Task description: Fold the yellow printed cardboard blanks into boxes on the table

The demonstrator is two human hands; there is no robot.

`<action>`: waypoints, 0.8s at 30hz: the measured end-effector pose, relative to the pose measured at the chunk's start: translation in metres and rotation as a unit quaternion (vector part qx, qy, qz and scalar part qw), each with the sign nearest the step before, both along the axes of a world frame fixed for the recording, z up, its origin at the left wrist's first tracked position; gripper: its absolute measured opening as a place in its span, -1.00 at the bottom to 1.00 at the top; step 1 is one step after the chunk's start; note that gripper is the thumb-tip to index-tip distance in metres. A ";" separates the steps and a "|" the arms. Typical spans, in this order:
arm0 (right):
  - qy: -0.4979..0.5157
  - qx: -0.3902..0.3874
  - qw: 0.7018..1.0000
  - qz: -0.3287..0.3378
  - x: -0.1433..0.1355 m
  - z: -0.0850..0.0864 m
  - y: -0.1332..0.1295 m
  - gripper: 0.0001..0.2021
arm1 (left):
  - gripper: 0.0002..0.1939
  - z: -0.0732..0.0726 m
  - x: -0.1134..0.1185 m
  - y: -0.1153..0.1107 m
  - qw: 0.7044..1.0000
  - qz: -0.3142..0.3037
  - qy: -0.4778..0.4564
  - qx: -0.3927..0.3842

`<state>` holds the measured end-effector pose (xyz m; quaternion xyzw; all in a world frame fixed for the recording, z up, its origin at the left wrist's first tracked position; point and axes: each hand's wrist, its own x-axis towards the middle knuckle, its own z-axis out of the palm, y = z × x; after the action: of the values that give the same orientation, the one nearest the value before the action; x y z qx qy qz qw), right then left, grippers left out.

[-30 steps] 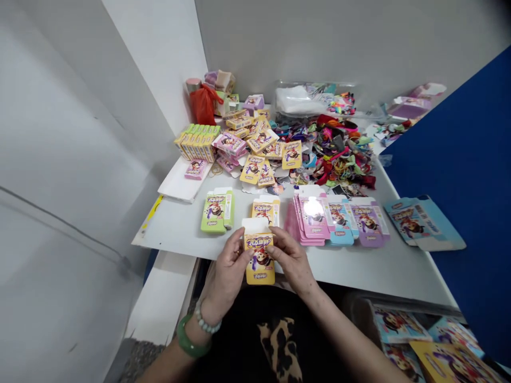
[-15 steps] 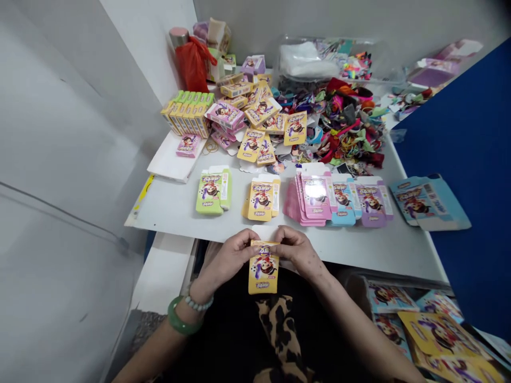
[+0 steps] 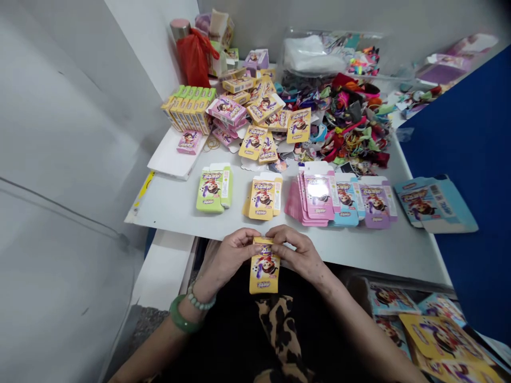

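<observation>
A small yellow box (image 3: 264,271) with a printed cartoon figure is held upright in front of my body, just off the table's front edge. My left hand (image 3: 235,255) pinches its upper left corner, and my right hand (image 3: 297,252) pinches the upper right corner; both thumbs lie on the printed face. Beyond the hands, a row of flat cartons lies on the table (image 3: 179,213): a green stack (image 3: 209,191), a yellow stack (image 3: 261,199), a pink stack (image 3: 318,197), a blue stack (image 3: 346,199) and a purple stack (image 3: 375,205).
Behind the row are piled yellow and pink boxes (image 3: 265,106), a colourful heap of small items (image 3: 351,122) and a clear tray (image 3: 295,69). Packed boxes (image 3: 189,111) and a red bag (image 3: 195,58) stand back left. A blue carton (image 3: 435,207) overhangs the right edge.
The white flap that stood up at the top of the yellow box is now folded down. The fingers of my right hand have moved inward over the top edge.
</observation>
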<state>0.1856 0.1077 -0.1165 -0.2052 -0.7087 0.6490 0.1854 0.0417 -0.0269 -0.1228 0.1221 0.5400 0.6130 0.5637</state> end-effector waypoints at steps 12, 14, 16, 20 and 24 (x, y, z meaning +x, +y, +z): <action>-0.122 0.019 0.992 0.022 -0.009 0.019 0.000 -0.81 | -0.58 0.009 0.007 0.005 1.000 0.004 -0.019 0.018; -0.131 0.016 0.991 0.007 -0.010 0.017 -0.001 -0.79 | -0.56 0.008 0.008 0.004 0.999 0.007 -0.025 0.021; -0.142 0.006 0.990 0.003 -0.011 0.016 -0.001 -0.78 | -0.55 0.008 0.008 0.003 0.999 0.008 -0.028 0.027; -0.170 -0.005 0.985 0.007 -0.011 0.016 0.001 -0.80 | -0.53 0.009 0.009 0.003 0.999 0.004 -0.024 0.028; -0.172 0.065 0.982 0.034 -0.007 0.024 0.002 -0.82 | -0.53 0.014 0.011 0.003 1.000 0.008 -0.014 0.022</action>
<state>0.1781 0.1096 -0.0922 -0.2776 -0.7771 0.5626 0.0514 0.0526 -0.0235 -0.1086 0.1213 0.5196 0.6307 0.5635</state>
